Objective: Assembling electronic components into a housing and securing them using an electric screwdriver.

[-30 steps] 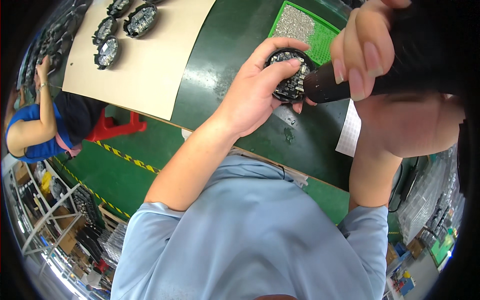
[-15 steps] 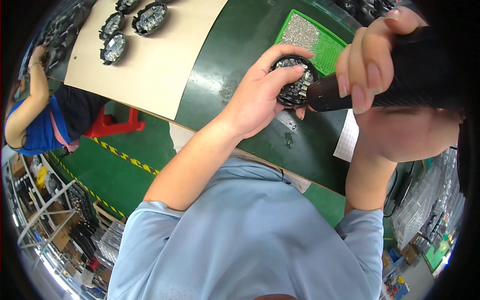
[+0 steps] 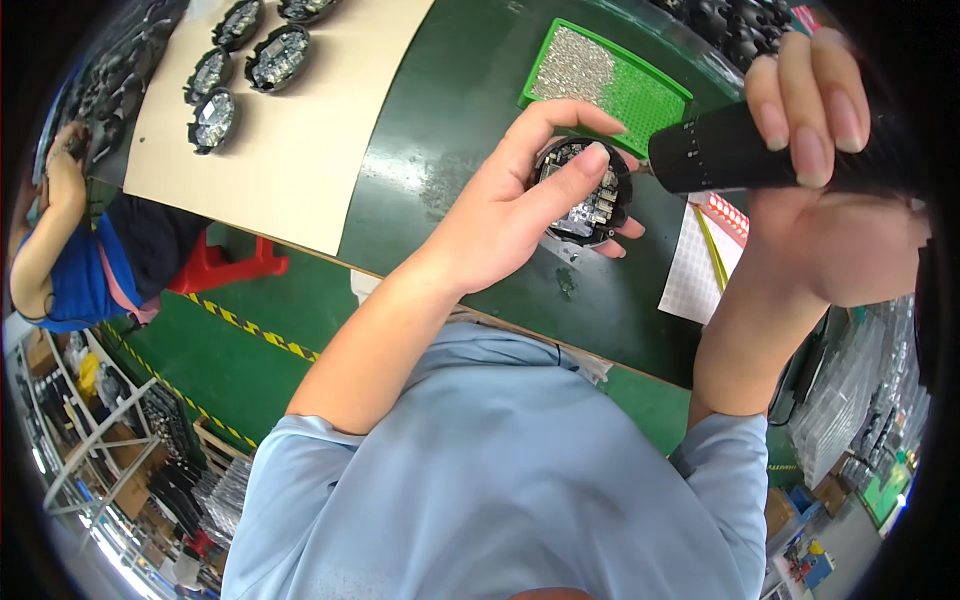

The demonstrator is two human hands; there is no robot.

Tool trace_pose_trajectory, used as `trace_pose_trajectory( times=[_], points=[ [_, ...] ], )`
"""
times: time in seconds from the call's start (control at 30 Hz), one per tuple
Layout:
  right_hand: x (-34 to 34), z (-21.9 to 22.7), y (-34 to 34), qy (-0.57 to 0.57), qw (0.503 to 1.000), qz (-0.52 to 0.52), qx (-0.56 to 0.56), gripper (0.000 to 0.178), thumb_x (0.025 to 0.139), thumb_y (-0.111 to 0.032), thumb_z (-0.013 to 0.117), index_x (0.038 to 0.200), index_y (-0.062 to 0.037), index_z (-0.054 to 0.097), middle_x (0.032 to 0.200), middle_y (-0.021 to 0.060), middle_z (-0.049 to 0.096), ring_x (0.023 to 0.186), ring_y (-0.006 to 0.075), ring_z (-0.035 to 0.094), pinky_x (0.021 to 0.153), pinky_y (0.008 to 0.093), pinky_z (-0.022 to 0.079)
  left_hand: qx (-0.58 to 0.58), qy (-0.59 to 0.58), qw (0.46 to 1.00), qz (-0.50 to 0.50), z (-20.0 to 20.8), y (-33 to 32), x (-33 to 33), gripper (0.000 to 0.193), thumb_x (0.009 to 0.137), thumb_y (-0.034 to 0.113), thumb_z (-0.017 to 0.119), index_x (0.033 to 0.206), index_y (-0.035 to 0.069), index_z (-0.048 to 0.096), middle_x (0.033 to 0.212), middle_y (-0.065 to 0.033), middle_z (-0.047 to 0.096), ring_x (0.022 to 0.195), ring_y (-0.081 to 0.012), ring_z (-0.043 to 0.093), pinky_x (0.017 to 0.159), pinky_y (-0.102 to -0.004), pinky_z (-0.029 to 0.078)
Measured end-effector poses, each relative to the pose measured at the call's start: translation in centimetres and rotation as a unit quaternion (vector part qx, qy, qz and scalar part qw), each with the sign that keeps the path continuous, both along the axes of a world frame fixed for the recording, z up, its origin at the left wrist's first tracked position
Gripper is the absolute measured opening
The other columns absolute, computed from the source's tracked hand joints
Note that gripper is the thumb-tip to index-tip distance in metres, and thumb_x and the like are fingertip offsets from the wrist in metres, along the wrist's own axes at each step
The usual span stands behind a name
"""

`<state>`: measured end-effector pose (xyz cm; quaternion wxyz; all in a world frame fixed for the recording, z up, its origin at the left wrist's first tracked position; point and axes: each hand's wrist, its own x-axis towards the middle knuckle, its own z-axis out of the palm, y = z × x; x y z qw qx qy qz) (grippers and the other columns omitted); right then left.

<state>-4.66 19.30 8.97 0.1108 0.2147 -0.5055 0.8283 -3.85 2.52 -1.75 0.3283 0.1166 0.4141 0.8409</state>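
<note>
My left hand (image 3: 510, 200) is closed around a round black housing with a circuit board inside (image 3: 585, 205), its thumb lying across the board. A black electric screwdriver (image 3: 720, 150) is gripped in my right hand (image 3: 815, 130), fingers wrapped over its body. The screwdriver's nose points left at the housing's right rim. Whether its tip touches the rim I cannot tell. Behind the housing lies a green tray (image 3: 640, 105) with a heap of small silvery screws (image 3: 572, 65) at its left side.
Several similar round housings with boards (image 3: 278, 58) stand on a beige sheet (image 3: 290, 150) at the left. Near my right forearm are a white sheet (image 3: 680, 290), a yellow pencil-like stick (image 3: 713, 250) and a red patterned strip (image 3: 728, 215). Another person (image 3: 65, 240) works at the far left.
The screwdriver has shifted up and right, away from the board's lower right edge. The housing has turned a little in my left hand and sits slightly lower.
</note>
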Motion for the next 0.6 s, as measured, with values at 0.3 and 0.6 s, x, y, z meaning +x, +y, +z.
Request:
trace_pose_trajectory(
  times=[0.3, 0.6],
  points=[
    [0.2, 0.4, 0.4, 0.014, 0.999, -0.029, -0.001, 0.085, 0.098, -0.071, 0.022, 0.099, 0.0038, 0.062, 0.064, 0.0115, 0.059, 0.047, 0.0176, 0.053, 0.049, 0.0284, 0.048, -0.008, 0.072, 0.996, -0.055, -1.1, 0.1, -0.1, 0.018, 0.111, 0.023, 0.042, 0.123, 0.009, 0.046, 0.122, -0.0203, 0.063, 0.100, -0.0332, 0.073, 0.072, -0.0390, 0.065],
    [-3.7, 0.1, 0.4, 0.033, 0.998, -0.047, -0.005, 0.084, 0.098, -0.070, 0.023, 0.100, 0.0039, 0.062, 0.065, 0.0114, 0.059, 0.047, 0.0176, 0.053, 0.050, 0.0287, 0.047, -0.009, 0.049, 0.997, -0.062, -0.9, -0.1, -0.3, 0.022, 0.112, 0.026, 0.039, 0.127, 0.010, 0.045, 0.126, -0.0230, 0.061, 0.100, -0.0347, 0.072, 0.071, -0.0391, 0.064]
  ],
)
